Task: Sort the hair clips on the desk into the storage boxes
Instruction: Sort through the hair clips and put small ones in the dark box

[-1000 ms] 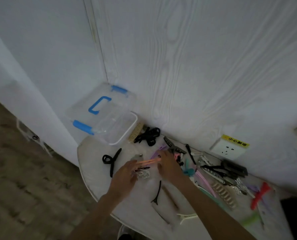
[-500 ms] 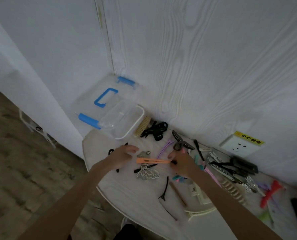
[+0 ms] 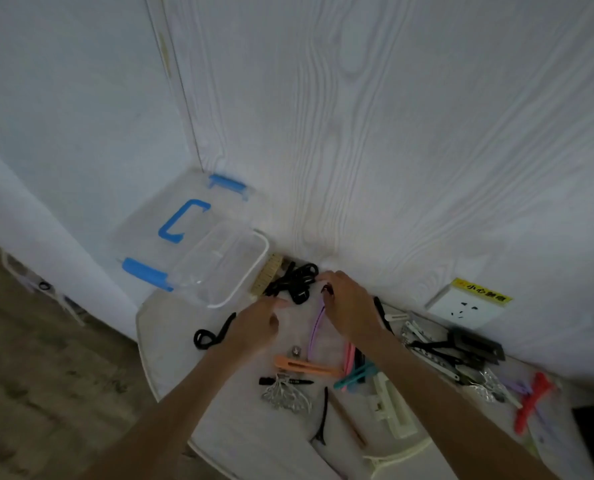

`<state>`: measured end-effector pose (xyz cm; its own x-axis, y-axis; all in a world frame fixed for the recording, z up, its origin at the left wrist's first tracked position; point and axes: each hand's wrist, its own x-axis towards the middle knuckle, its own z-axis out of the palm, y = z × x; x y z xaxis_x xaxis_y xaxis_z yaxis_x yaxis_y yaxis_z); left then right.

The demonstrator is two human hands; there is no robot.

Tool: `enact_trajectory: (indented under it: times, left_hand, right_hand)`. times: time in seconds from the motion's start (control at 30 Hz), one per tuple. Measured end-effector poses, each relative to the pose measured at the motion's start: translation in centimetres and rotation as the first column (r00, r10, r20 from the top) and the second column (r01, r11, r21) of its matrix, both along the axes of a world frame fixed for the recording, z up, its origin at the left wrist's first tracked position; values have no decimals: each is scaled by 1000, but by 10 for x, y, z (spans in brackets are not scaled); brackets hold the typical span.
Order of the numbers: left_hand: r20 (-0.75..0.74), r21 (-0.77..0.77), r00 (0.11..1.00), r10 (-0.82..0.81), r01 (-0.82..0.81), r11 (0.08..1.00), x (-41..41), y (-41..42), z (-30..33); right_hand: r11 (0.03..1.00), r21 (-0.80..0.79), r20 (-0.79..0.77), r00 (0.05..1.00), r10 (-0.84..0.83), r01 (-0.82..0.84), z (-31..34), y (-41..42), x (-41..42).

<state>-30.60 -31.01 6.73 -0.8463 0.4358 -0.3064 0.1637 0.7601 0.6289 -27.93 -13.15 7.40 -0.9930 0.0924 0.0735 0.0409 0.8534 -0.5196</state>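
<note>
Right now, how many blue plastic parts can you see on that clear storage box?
3. One latch sits at the box's far edge by the wall, a handle on the lid's middle, and another latch at the near edge. Others may be hidden.

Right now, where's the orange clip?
In the head view the orange clip lies flat on the desk near its middle, below both hands, just above the silver butterfly clip and left of the teal clip.
</note>
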Motion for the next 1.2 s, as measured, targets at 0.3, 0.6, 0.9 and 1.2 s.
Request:
enact_trajectory:
  times: [0.3,0.6,0.9,1.2]
  left_hand:
    - [-195,-159,976,-100,70,985,-22,45,-14]
    - [-483,-47,874,50,-83,995,-22,8,6]
    - [-80,105,979,187,-178,978,-1,2,-3]
    - [-34,117,998,50,-46,992,-12,-13,13]
  right_hand:
    - [999,-29,20,1000,22,-21,-9,-3,-39]
    - [994,-112,97,995,29,-18,-14,-12,-57]
    - [995,-60,298,950,89,-75,-30,-21,-51]
    - [983,137,221,971,93,-125,-15,-9,-47]
